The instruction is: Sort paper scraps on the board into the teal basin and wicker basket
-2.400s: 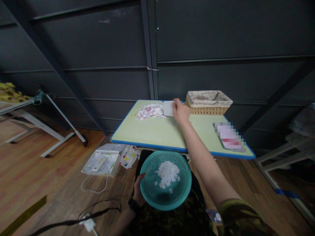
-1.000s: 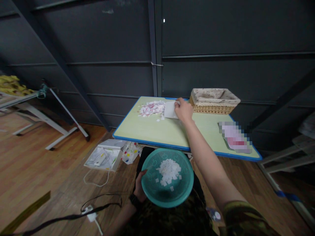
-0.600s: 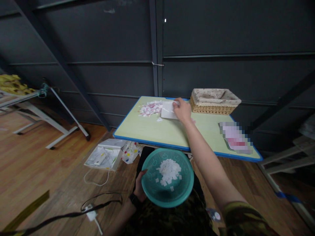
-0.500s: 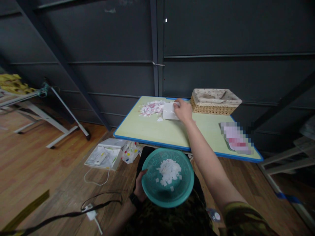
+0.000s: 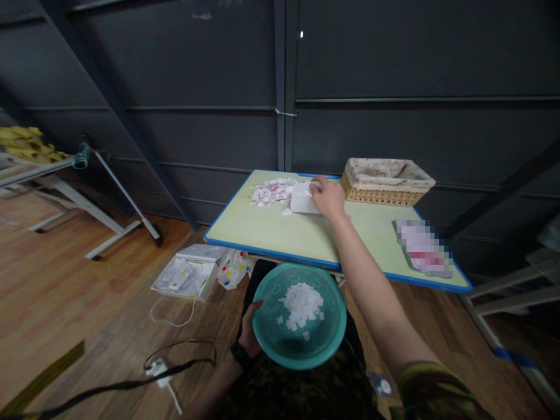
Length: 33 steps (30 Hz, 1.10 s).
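My right hand (image 5: 328, 198) reaches across the pale green table (image 5: 271, 227) and grips a white card (image 5: 301, 198) standing on edge against the tabletop. Just left of the card lies a heap of small white and pink paper scraps (image 5: 273, 191), with a couple of loose bits by the card's lower edge. My left hand (image 5: 249, 329) holds the rim of a teal plastic basket (image 5: 326, 344) below the table's near edge. Inside the basket sits a mound of white paper pieces (image 5: 301, 304).
A wicker basket (image 5: 387, 181) stands at the table's far right corner; a blurred-out flat item (image 5: 422, 248) lies near the right edge. On the wooden floor are an open white box (image 5: 186, 274), a spotted bag (image 5: 234, 268), a cable with plug (image 5: 157, 367). A white metal frame (image 5: 87, 198) stands left.
My right hand has shuffled the white card back and forth beside the scrap heap, leaving a few loose bits near the card. The teal basket stays in my left hand.
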{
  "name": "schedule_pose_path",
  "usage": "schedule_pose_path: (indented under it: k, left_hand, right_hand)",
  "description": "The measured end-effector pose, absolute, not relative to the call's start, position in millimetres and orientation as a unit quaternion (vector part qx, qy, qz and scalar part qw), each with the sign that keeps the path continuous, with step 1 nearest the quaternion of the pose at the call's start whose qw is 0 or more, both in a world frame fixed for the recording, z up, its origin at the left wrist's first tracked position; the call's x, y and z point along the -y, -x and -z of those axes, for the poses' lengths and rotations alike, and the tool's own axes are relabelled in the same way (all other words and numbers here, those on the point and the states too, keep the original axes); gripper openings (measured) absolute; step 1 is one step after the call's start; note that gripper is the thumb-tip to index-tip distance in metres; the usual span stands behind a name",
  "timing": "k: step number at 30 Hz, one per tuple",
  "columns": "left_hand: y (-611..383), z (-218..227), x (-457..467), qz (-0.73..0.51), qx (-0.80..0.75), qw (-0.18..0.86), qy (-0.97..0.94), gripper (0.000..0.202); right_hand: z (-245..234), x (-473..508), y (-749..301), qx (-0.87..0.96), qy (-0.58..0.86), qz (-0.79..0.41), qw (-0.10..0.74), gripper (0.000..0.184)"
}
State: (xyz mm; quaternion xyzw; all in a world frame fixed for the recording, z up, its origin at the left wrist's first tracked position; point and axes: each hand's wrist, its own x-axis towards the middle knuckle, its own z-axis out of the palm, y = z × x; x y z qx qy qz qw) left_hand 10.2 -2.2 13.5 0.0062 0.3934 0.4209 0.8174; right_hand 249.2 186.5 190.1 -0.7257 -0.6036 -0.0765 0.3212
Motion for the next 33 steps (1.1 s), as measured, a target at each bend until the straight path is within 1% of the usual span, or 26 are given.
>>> schedule_pose_path:
  k: [7,13,18,24,30,33]
  left_hand:
    - [-10,-13,3,-0.431,-0.387,0.815,-0.017,0.014]
    - [-11,-13,3,-0.431,-0.382,0.817,-0.009,0.012]
    - [-11,-12,2,-0.418,-0.385,0.823,-0.007,0.015]
    - [-10,-13,3,-0.418,-0.384,0.823,-0.001,0.017]
    - [-10,-13,3,-0.424,-0.388,0.818,-0.004,0.015]
    - [-10,-13,3,-0.420,-0.388,0.820,-0.012,0.016]
  right_hand:
    - [-194,-184,-251,0.560,0.765,0.108,0.298,0.036]
    - [-190,-186,-246,0.608,0.721,0.082,0.322,0.037]
    - [-185,-187,-241,0.640,0.688,0.063,0.335,0.036]
    - [-188,-189,-247,0.627,0.689,0.041,0.362,0.034]
    - [-188,-191,-251,0.634,0.687,0.035,0.354,0.032]
    - [-188,-192,-253,0.631,0.679,0.033,0.373,0.032]
